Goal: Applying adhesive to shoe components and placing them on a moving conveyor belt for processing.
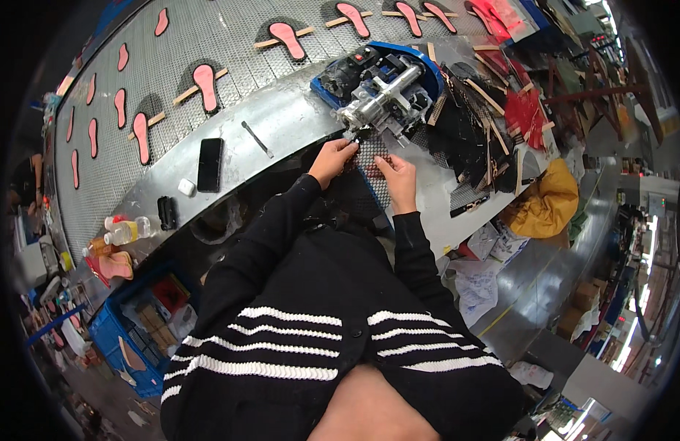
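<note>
A metal bench machine (pixel 387 99) with a blue base stands at the top centre. My left hand (pixel 331 163) is at its near side, fingertips pinched together close to the front metal parts. My right hand (pixel 400 180) is to the right and a little nearer me, thumb and forefinger also closed. Something dark and thin seems to lie between the two hands, over a mesh-patterned surface (pixel 373 165). What either pinch holds is too small to make out.
Pink insole-shaped pieces (pixel 205 87), several on wooden sticks, lie on a mesh conveyor (pixel 244 62). A phone (pixel 210 165), thin tool (pixel 257 140) and bottle (pixel 127 231) rest on the metal edge. Dark strips with sticks (pixel 476 125) are piled right; a blue crate (pixel 123 342) stands lower left.
</note>
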`<state>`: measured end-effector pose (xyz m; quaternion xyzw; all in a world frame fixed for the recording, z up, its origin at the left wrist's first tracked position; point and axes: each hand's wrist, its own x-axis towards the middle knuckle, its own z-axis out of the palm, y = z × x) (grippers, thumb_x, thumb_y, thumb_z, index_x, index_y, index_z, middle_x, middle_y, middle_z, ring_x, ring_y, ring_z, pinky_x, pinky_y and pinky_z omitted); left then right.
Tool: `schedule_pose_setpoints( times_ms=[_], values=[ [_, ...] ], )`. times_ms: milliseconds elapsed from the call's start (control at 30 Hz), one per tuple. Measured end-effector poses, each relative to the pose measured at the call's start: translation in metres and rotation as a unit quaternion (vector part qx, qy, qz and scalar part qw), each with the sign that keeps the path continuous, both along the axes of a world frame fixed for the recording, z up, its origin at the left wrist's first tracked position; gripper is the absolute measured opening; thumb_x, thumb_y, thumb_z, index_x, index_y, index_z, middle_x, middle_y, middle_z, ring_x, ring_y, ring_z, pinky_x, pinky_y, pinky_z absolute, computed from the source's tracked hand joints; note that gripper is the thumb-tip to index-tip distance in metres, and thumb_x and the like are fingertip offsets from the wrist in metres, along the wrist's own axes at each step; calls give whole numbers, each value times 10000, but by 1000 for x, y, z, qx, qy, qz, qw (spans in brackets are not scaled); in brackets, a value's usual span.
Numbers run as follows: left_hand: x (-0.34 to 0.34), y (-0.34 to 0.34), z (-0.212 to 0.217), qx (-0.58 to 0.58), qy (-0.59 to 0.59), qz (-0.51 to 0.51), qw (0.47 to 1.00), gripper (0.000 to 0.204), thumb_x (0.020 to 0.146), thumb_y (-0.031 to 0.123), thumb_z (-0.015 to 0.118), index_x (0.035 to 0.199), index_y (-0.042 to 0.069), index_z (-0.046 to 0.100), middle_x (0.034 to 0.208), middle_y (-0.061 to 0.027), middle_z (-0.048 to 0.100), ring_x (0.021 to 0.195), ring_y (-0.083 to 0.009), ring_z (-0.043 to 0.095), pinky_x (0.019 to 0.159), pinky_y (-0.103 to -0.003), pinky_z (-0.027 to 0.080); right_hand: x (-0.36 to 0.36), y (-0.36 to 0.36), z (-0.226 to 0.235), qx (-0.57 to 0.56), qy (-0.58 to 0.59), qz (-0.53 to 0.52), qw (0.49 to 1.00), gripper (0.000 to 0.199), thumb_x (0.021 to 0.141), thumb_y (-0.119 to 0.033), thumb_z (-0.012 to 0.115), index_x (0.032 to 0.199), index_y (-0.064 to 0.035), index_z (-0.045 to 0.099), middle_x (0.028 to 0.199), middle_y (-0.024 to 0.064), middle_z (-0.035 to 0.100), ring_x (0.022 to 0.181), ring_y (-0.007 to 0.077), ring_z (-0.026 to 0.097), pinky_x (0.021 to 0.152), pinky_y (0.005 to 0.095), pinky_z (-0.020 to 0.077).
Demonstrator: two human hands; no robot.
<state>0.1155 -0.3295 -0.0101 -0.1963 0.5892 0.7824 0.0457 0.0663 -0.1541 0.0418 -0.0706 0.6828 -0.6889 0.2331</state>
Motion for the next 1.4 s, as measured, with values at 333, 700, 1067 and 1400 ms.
schedule_pose_setpoints(
  times_ms=[333, 700, 1067, 1400],
  values=[
    [0, -35, 8, 80, -19, 185, 979, 228, 958, 237, 614, 888, 24, 655, 770, -8, 645, 667, -81, 578, 617, -241, 446, -23, -28, -9, 46, -14, 32, 998, 133, 896, -46, 653, 901, 85, 673, 793, 91, 690, 658, 138, 655, 608, 275, 545],
    [59, -26, 5, 123, -29, 185, 975, 168, 957, 235, 615, 1003, 73, 613, 846, 2, 637, 741, -96, 601, 662, -260, 472, -9, -15, -12, -19, -83, 78, 993, 135, 910, -27, 628, 966, 94, 648, 869, 133, 704, 744, 177, 684, 699, 296, 564],
    [12, 5, 15, -211, 63, 3, 975, 301, 893, 246, 621, 1035, -18, 597, 837, -163, 635, 766, -300, 630, 676, -384, 482, 29, 64, -16, 56, -39, 115, 991, 146, 900, -16, 647, 1017, 70, 663, 934, 81, 704, 828, 121, 655, 769, 258, 524],
    [-6, -17, 18, 3, -48, 104, 993, 221, 923, 265, 629, 970, 50, 615, 692, 32, 533, 542, -61, 457, 479, -243, 342, 12, 23, -7, -16, -53, 24, 998, 133, 924, -22, 617, 986, 90, 655, 881, 111, 695, 750, 156, 668, 702, 299, 556]
  ],
)
